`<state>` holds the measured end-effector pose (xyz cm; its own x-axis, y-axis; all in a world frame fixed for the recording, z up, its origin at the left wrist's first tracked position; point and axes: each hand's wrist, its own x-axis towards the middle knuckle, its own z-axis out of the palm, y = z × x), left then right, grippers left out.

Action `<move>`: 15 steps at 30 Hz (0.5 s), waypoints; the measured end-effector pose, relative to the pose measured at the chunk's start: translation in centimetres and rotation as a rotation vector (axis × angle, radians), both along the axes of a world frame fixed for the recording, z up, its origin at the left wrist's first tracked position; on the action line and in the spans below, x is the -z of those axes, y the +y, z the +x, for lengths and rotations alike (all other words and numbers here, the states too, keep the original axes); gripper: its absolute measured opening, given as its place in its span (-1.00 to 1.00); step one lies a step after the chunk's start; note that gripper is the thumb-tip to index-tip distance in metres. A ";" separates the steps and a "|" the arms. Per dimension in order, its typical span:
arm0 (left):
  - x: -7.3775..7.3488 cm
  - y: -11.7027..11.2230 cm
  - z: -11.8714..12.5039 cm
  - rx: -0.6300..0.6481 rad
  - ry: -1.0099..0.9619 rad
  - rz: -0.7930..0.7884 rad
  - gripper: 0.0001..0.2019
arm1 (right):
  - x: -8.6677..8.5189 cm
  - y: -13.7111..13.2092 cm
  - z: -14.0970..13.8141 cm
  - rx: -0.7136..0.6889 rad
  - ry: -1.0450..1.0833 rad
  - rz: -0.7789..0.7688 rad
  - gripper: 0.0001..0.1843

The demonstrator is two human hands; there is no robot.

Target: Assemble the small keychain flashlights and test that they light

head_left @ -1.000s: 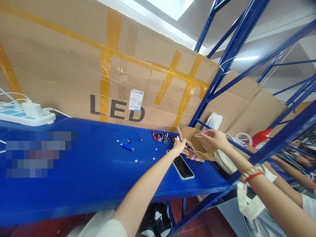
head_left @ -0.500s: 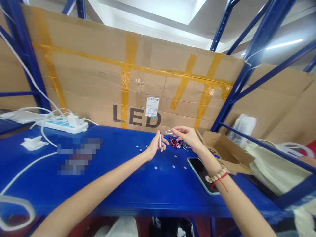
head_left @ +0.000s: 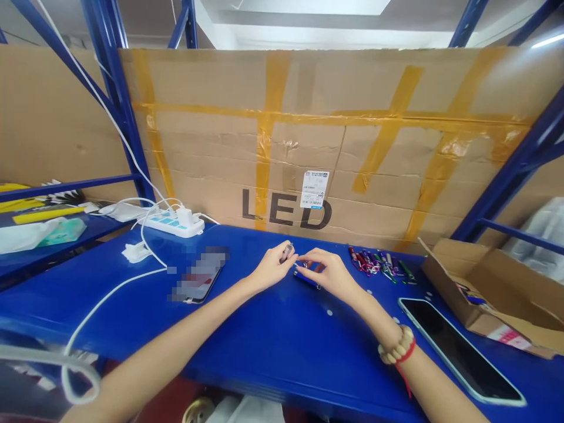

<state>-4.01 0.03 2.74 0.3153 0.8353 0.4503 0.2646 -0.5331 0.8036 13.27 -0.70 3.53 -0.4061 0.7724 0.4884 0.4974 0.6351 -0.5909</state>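
In my left hand (head_left: 274, 269), the fingers are closed around a small silver-grey metal tube (head_left: 286, 252), about as long as a finger segment. My right hand (head_left: 328, 273) meets it from the right, thumb and forefinger pinched near the tube's lower end. Between those fingertips a bit of the silver carabiner (head_left: 296, 265) shows; most of it is hidden. Just beneath the right fingers, a blue tube-like piece (head_left: 307, 277) lies on the blue tabletop (head_left: 264, 346). Beyond the right hand lies a pile of small coloured tubes with carabiners (head_left: 381, 264).
An open cardboard box (head_left: 497, 294) and a phone (head_left: 460, 349) lie on the right. At left are another phone (head_left: 205, 279), partly blurred out, a power strip (head_left: 174, 223) and white cables (head_left: 94, 305). A tall cardboard panel (head_left: 202, 158) stands behind.
My hands have come together; the right hand has brought the carabiner down to the tube. The view has turned left and tilted, so the table items sit farther right.
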 end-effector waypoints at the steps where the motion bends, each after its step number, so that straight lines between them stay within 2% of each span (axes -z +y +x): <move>1: 0.0 -0.1 0.0 -0.002 0.042 0.023 -0.73 | 0.2 -0.3 0.0 0.017 -0.035 0.055 -0.73; 4: -0.1 -0.3 0.1 0.011 0.028 0.021 -0.72 | 0.5 -0.6 -0.2 0.064 -0.025 0.064 -0.78; 9: 0.3 0.1 0.2 0.073 -0.152 -0.229 -0.72 | 0.5 -0.7 -0.4 0.000 0.286 -0.281 -0.65; 11: 0.6 0.3 0.3 0.111 -0.176 -0.322 -0.70 | 0.5 -0.7 -0.4 -0.042 0.377 -0.370 -0.59; 15: 1.0 0.3 0.6 0.199 -0.200 -0.395 -0.67 | 0.8 -0.7 -0.2 -0.057 0.366 -0.326 -0.59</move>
